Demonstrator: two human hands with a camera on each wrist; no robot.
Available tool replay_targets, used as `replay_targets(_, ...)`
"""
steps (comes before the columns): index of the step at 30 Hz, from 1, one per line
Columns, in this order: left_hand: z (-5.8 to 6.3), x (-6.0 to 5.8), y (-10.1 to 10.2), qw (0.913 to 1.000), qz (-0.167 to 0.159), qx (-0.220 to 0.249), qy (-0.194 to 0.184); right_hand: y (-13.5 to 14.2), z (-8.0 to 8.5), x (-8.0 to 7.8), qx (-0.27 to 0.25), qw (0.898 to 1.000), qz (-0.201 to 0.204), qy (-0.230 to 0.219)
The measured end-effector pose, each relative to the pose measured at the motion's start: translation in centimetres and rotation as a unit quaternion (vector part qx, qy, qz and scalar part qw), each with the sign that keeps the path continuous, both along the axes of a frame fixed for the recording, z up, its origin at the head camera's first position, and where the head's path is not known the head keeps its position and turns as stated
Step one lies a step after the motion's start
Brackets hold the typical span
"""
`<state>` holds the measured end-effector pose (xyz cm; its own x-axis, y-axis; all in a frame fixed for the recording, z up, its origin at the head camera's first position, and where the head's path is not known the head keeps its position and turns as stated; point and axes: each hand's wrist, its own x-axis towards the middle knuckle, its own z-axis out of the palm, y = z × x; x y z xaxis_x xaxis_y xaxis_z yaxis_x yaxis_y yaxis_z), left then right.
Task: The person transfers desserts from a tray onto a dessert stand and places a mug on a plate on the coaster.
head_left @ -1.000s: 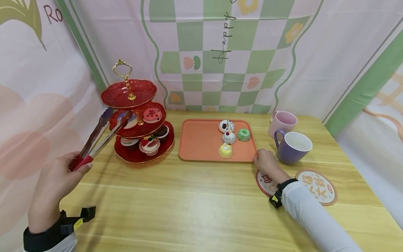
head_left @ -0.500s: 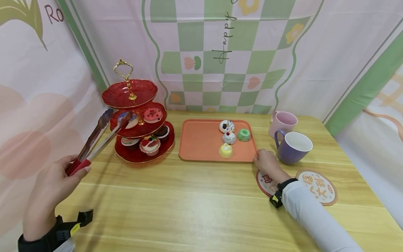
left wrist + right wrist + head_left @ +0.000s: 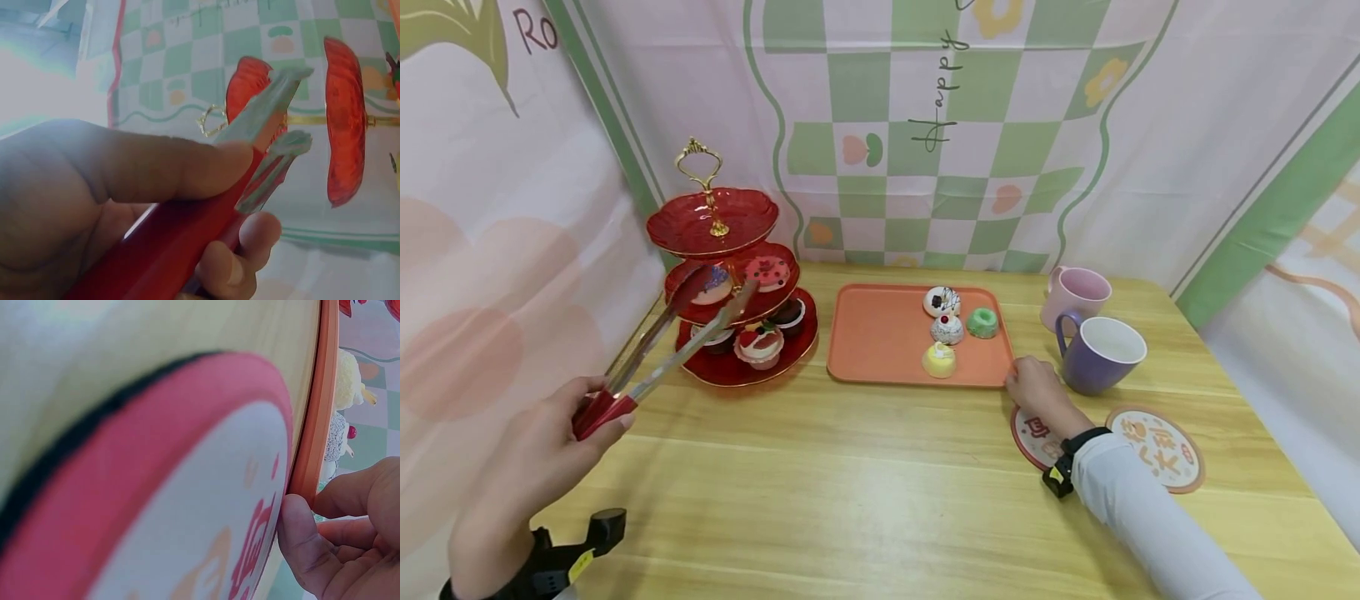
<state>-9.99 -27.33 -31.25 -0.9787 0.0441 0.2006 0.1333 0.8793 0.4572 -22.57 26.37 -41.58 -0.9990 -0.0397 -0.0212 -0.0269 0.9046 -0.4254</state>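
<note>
My left hand [image 3: 538, 454] grips red-handled tongs [image 3: 688, 346], thumb on one side and fingers on the other. The tongs' arms are spread, with nothing between the tips. In the head view those tips overlap the middle tier of a red three-tier cake stand [image 3: 745, 218]. On that tier are a pink-topped cake [image 3: 767, 272] and a blue-topped cake [image 3: 715, 287], partly hidden by the tongs. Cupcakes [image 3: 760, 348] sit on the bottom tier. My right hand [image 3: 1041, 390] pinches the near right corner of an orange tray [image 3: 872, 333] between thumb and fingers [image 3: 300, 522].
On the tray's right half are a yellow cake [image 3: 939, 360], a green ring cake [image 3: 982, 322] and two white-iced ones. A pink mug [image 3: 1075, 292] and a purple mug [image 3: 1097, 358] stand right of it. Round coasters [image 3: 1157, 450] lie nearer, one partly under my right forearm.
The tongs have swung right, their tips passing from the stand's left side to across its middle tier. My right hand stays at the tray's corner.
</note>
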Motion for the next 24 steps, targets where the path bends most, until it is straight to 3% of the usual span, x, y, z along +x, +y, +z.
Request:
replay_targets(5, 0.0, -0.3, 0.9, 0.9997, -0.021, 0.014, -0.007, 0.1, -0.1, 0.0, 0.002, 1.0, 0.005, 0.007)
replay_targets(16, -0.1, -1.6, 2.7, 0.9985, -0.043, 0.028, 0.019, 0.1, -0.1, 0.0, 0.0, 1.0, 0.009, 0.01)
replay_targets(24, -0.3, -2.9, 4.2, 0.9972, -0.062, 0.04, -0.016, 0.1, -0.2, 0.1, -0.006, 1.0, 0.008, 0.015)
